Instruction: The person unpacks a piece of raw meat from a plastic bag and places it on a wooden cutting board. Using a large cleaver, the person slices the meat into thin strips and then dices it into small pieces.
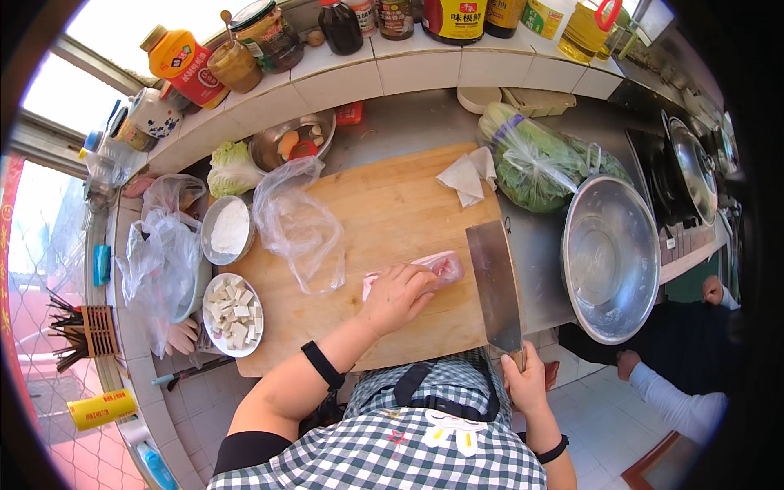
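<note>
A strip of raw meat point(448, 267), pink with a pale layer along one side, lies on the wooden cutting board point(392, 202). My left hand point(397, 297) rests over its left part, fingers curled across it, and hides that part. In my right hand point(525, 376) is the handle of a broad cleaver point(495, 285). Its blade lies flat over the board's right edge, apart from the meat's right end. A crumpled clear plastic bag point(300, 226) is on the board's left side. Near the far right corner lies a folded pale cloth point(468, 174).
Left of the board stand a bowl of white powder point(229, 229) and a bowl of white cubes point(234, 313). A large steel basin point(611, 260) and bagged greens point(533, 159) are at right. Bottles point(453, 18) line the tiled ledge. Another person's sleeve point(674, 395) shows at right.
</note>
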A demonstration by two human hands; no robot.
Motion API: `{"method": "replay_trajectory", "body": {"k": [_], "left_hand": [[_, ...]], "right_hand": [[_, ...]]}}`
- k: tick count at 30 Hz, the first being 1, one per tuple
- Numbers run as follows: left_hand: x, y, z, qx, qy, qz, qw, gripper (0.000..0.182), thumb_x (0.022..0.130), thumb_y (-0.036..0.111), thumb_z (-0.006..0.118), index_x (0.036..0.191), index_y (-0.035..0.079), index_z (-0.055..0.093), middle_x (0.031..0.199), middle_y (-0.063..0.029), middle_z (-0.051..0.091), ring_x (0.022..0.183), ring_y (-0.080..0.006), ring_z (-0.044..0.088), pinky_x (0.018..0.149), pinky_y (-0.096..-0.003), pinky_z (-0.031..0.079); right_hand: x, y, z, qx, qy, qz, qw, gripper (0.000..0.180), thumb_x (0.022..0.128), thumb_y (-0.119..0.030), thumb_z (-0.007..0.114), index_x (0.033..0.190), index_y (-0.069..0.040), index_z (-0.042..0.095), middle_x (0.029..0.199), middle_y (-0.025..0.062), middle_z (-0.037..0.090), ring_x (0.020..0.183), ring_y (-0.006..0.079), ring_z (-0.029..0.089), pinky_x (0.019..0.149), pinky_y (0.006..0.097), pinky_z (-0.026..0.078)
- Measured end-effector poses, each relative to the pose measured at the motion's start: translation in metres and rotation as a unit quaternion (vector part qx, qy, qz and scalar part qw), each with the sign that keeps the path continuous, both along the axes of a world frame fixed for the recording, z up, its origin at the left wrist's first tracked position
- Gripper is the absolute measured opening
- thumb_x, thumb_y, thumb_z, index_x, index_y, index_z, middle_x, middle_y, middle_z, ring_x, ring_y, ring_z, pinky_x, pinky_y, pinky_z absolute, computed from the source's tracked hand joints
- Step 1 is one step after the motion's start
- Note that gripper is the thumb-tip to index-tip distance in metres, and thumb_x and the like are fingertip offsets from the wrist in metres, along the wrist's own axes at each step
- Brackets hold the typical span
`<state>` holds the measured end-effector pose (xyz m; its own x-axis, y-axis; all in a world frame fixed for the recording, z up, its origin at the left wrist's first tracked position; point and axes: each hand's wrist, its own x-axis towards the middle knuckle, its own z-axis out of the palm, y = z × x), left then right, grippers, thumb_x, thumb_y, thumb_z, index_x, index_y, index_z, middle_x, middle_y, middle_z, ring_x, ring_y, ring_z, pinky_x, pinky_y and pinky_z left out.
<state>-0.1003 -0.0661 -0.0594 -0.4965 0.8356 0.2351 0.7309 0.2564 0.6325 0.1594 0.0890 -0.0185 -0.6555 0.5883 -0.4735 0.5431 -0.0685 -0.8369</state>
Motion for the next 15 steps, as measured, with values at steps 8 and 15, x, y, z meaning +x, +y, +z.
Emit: {"method": "replay_trajectory", "body": {"k": [8,15], "left_hand": [[-0.020,0.016,-0.010,-0.110,-0.102,0.098,0.984,0.027,0.078,0.023,0.069,0.099,0.006,0.064,0.095,-0.0117,0.062,0.094,-0.0307,0.057,0.081,-0.0376,0.046],[-0.031,0.009,-0.006,-0.099,-0.111,0.156,0.977,0.042,0.079,0.025,0.069,0.117,0.009,0.058,0.109,-0.0144,0.059,0.103,-0.0312,0.055,0.086,-0.0391,0.045]], "right_hand": [[0.003,-0.029,-0.002,-0.010,0.002,-0.018,1.000,0.028,0.087,-0.012,0.062,0.112,-0.002,0.055,0.063,-0.0006,0.055,0.048,0.0058,0.049,0.045,0.0227,0.041],[-0.002,-0.012,0.007,0.048,-0.025,0.036,0.998,0.033,0.083,-0.015,0.066,0.111,-0.002,0.056,0.062,0.0054,0.057,0.055,0.0121,0.057,0.054,0.0285,0.045]]}}
